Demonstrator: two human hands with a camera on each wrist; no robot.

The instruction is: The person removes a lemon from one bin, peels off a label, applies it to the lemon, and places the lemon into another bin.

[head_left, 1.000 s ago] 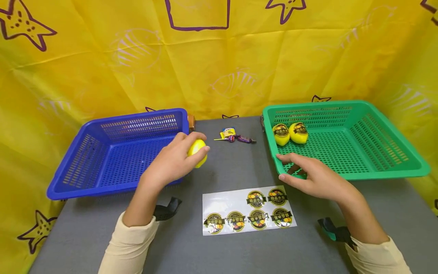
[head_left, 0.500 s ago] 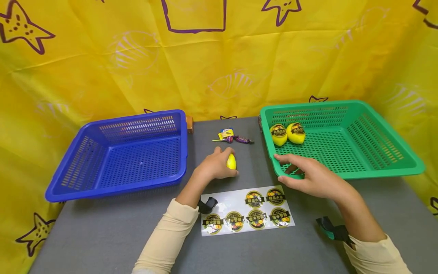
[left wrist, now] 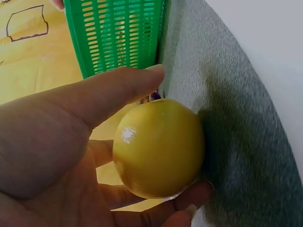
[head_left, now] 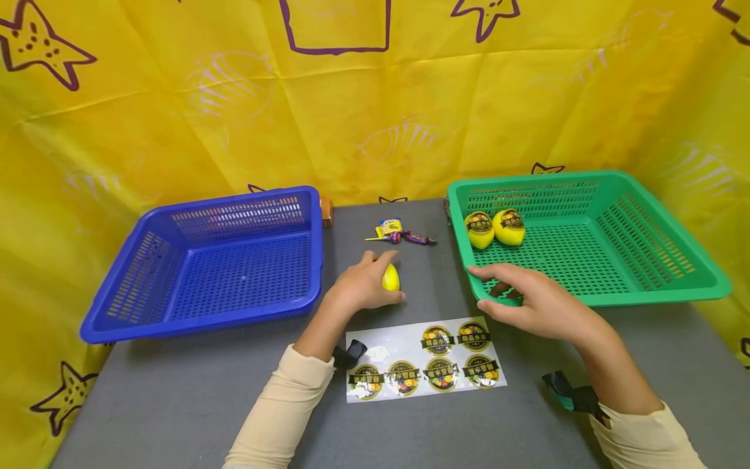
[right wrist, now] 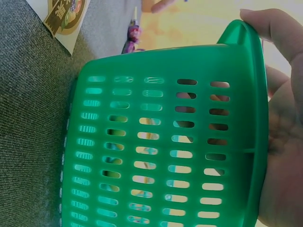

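My left hand (head_left: 366, 286) grips a plain yellow lemon (head_left: 390, 279) low over the grey table, between the two baskets and just above the sticker sheet (head_left: 424, 358). In the left wrist view the thumb and fingers of my left hand (left wrist: 94, 109) curl round the lemon (left wrist: 158, 146), which has no label showing. My right hand (head_left: 527, 303) holds the near left corner of the green basket (head_left: 644, 296), fingers inside the rim and thumb outside. Two lemons with round dark labels (head_left: 480, 229) (head_left: 508, 227) lie in that basket's far left corner.
An empty blue basket (head_left: 199, 326) stands on the left. Wrapped candies (head_left: 398, 234) lie at the back middle, and a small brown block (head_left: 327, 212) sits by the blue basket's far corner. A yellow patterned cloth walls off the back and both sides.
My left hand carried the lemon from the blue basket's right corner rightwards and down to the middle of the table, then stayed there. The right hand kept its hold on the green basket.
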